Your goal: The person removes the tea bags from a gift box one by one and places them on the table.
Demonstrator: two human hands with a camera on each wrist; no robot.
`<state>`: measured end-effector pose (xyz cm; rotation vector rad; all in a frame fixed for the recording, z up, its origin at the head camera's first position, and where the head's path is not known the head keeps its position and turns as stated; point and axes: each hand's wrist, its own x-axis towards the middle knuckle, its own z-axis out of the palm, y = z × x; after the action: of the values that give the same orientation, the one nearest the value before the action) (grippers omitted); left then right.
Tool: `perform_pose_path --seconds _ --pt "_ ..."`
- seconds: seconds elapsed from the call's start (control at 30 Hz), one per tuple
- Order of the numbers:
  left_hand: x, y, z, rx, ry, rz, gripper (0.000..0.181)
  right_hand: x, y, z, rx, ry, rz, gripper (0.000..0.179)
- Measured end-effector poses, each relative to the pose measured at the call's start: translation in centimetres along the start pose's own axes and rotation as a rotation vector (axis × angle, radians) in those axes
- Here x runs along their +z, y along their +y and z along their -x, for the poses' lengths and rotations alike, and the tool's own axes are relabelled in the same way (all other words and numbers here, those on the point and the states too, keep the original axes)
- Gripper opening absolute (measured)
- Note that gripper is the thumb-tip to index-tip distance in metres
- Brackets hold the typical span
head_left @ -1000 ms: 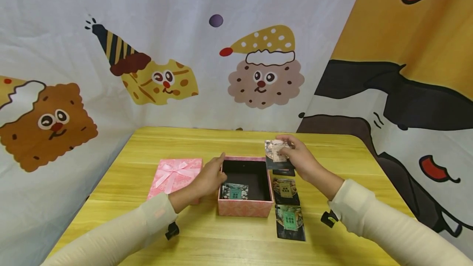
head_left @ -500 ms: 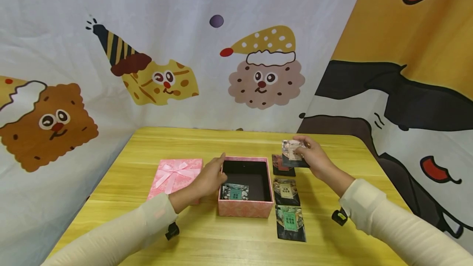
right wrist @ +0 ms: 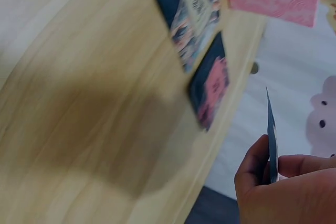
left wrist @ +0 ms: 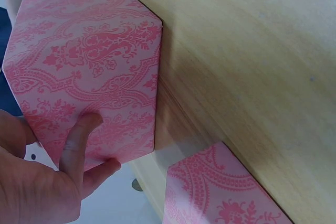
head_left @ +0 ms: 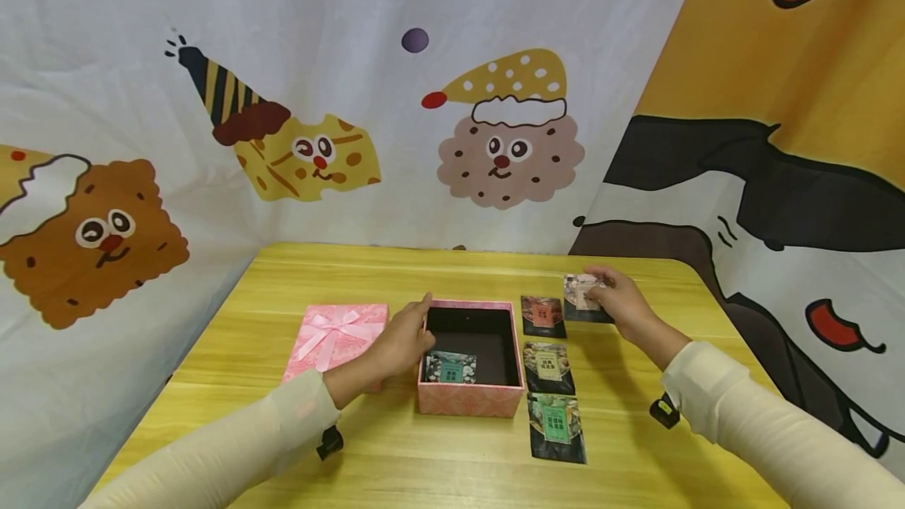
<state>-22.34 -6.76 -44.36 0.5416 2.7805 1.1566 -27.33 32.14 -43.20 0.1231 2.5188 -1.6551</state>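
The pale packet (head_left: 577,306), pinched in the fingers of the right hand (head_left: 624,306), has moved rightward, so the red packet (head_left: 543,316) now shows whole. It is held above the bench (head_left: 636,430), beside the row of three. The left hand (head_left: 399,340) still grips the pink box (head_left: 470,400) by its wall. The pale packet looks thin and flat, flowery above, dark below.

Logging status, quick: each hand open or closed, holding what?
Left hand: closed, holding the pink box by its left side.
Right hand: closed, pinching a packet.
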Motion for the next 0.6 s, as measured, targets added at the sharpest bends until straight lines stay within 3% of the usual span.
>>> perform_pose_path --seconds 0.37,0.6 --pt "-0.1 0.1 0.0 0.001 0.002 -0.010 0.075 -0.8 2.6 -0.9 0.044 0.071 0.108 0.056" --pt "-0.1 0.2 0.1 0.003 -0.005 -0.007 0.075 -1.2 4.0 -1.3 0.072 0.071 0.174 0.058"
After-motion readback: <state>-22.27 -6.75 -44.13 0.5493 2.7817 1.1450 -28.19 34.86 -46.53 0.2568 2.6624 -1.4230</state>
